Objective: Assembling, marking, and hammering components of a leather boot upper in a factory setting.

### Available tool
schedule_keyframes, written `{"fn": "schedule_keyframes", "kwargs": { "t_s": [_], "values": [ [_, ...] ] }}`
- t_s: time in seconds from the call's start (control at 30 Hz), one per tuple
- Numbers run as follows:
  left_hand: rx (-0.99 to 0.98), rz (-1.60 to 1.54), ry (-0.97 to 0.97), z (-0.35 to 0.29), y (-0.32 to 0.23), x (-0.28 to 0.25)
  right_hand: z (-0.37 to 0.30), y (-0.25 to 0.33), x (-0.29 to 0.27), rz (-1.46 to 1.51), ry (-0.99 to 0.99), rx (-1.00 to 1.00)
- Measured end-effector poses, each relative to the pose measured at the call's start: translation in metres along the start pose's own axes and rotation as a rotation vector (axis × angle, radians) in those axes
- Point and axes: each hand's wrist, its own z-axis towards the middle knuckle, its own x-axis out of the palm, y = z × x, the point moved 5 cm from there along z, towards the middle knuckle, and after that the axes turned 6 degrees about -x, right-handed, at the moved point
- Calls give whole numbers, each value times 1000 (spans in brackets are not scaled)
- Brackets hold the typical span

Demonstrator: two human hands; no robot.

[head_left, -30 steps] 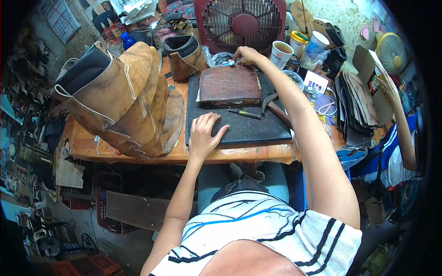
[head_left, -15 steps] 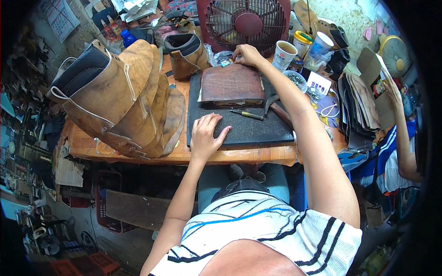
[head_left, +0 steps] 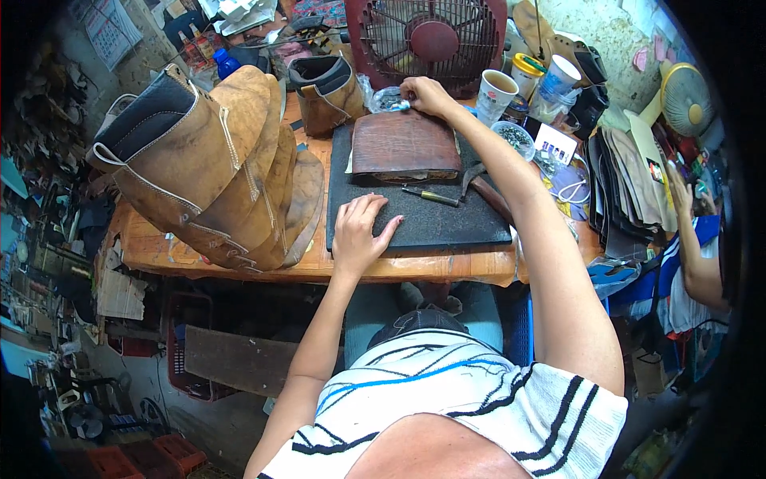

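My left hand (head_left: 361,231) lies with fingers apart on the near left part of a black mat (head_left: 431,227). Beyond the mat's far edge, the fingers of my right hand (head_left: 427,96) are closed at a crinkled clear plastic bag (head_left: 388,97) with white and blue bits; the fingertips are partly hidden. Between my hands sits a thick block wrapped in brown leather (head_left: 405,144). In front of it lies a brass-coloured punch (head_left: 431,196). A hammer (head_left: 488,195) rests at the mat's right, partly under my right forearm.
Nested brown leather boot uppers (head_left: 199,168) fill the table's left side, with another upper (head_left: 325,96) behind. A red box fan (head_left: 431,40) stands at the back. At right are a cup (head_left: 495,94), a tub of small rivets (head_left: 513,139), stacked leather pieces (head_left: 626,184) and another person's hand (head_left: 680,191).
My right hand has shifted slightly at the plastic bag, and a white-blue bit now shows by its fingertips. My left hand stays put. At right, the other person's hand has lowered.
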Motion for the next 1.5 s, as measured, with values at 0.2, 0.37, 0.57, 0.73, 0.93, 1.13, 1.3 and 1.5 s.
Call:
{"fn": "schedule_keyframes", "kwargs": {
  "t_s": [0.2,0.37,0.57,0.73,0.93,1.13,1.3,1.5],
  "values": [
    [-3,6,-4,-1,1,-2,1,3,-3,-38,49,35],
    [-15,5,10,-1,0,-2,-1,-5,2,-116,113,174],
    [-21,1,13,-1,1,0,-1,-16,8,-152,105,280],
    [-21,-1,14,0,-1,-1,0,-27,12,-56,159,308],
    [-24,3,10,-2,0,-3,0,-23,1,76,206,382],
    [-2,12,-2,-3,0,0,-4,0,-31,-80,122,358],
    [5,19,-23,-3,-1,-2,-14,46,-86,-245,-36,278],
    [-66,-60,27,6,-3,-2,-56,205,-197,525,-505,1]
  ]
}}
